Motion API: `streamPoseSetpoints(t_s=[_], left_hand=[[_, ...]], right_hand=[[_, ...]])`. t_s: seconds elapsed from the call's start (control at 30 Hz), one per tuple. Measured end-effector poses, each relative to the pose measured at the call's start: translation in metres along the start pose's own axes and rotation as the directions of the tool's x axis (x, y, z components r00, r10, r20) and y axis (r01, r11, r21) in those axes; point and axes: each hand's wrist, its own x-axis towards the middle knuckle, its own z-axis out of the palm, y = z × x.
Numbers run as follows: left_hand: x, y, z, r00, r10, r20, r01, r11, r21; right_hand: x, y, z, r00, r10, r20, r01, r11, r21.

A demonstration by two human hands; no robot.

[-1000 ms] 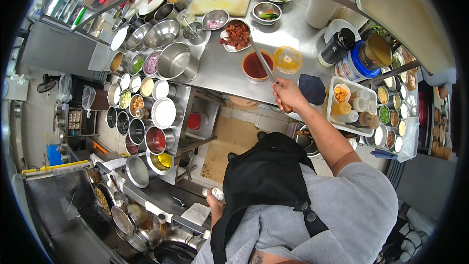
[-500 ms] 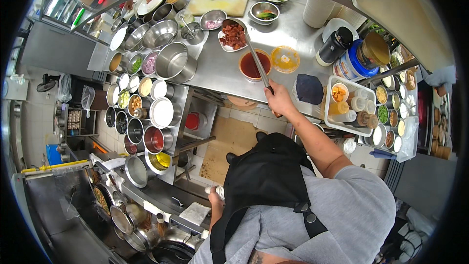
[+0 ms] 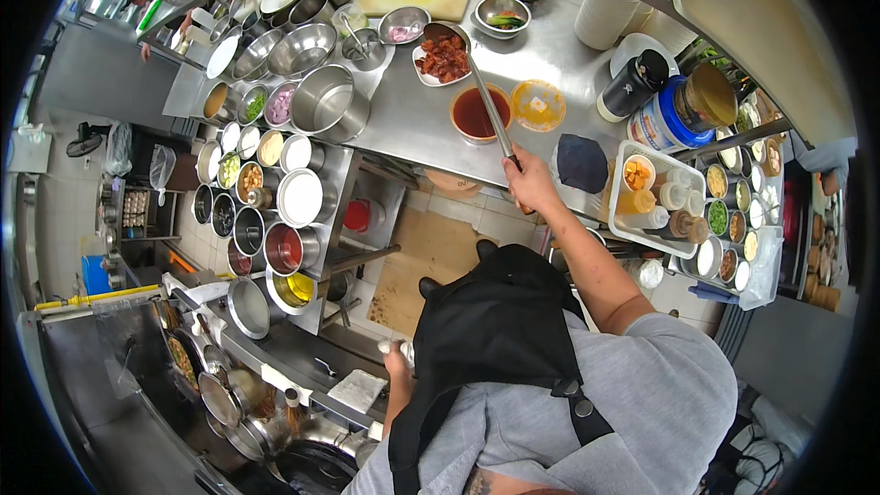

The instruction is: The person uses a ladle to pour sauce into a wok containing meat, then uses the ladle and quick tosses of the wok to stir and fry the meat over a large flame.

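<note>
My right hand (image 3: 532,181) is closed around the handle of a long metal ladle (image 3: 493,115). The ladle's bowl is tipped at the far side of a white dish (image 3: 422,70) piled with reddish-brown chopped meat (image 3: 444,60). Under the handle stands a round tub of dark red sauce (image 3: 472,119). Beside the tub lies a clear lid (image 3: 539,106) smeared with orange. Low at my left side, my left hand (image 3: 399,368) is closed on a white cloth (image 3: 389,346), partly hidden by the apron.
Left of the dish stand a large steel pot (image 3: 328,110) and several ingredient containers. Behind are a cutting board (image 3: 423,2) with green stalks and a small steel bowl (image 3: 502,15). To the right are a dark folded cloth (image 3: 582,163) and a bottle basket (image 3: 655,243). A shelf overhangs the back.
My view has shifted slightly. The ladle stays at the meat dish in my right hand, and my left hand keeps the white cloth. Another person's hand now shows at the far left.
</note>
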Motion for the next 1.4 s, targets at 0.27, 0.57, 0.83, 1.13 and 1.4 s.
streamPoseSetpoints(t_s=[0.27, 0.57, 0.83, 1.13, 1.4], left_hand=[[0.001, 0.010, 0.000, 0.990, -0.125, -0.063, 0.123, 0.992, -0.038], [0.012, -0.008, -0.007, 0.997, -0.049, -0.060, 0.057, 0.987, 0.151], [0.015, -0.018, -0.007, 0.990, -0.133, -0.055, 0.137, 0.988, 0.066], [0.013, -0.016, -0.011, 0.992, -0.100, -0.081, 0.108, 0.990, 0.094], [0.030, -0.033, -0.014, 0.996, 0.013, -0.083, 0.015, 0.942, 0.335]], right_hand=[[-0.003, -0.029, -0.020, 0.970, 0.188, 0.156, -0.235, 0.896, 0.378], [0.006, -0.028, -0.019, 0.965, 0.208, 0.162, -0.261, 0.840, 0.475], [0.009, -0.028, -0.025, 0.962, 0.194, 0.190, -0.271, 0.754, 0.598], [-0.008, -0.046, -0.038, 0.956, 0.192, 0.221, -0.273, 0.859, 0.433], [-0.015, -0.044, -0.027, 0.972, 0.146, 0.182, -0.183, 0.960, 0.212]])
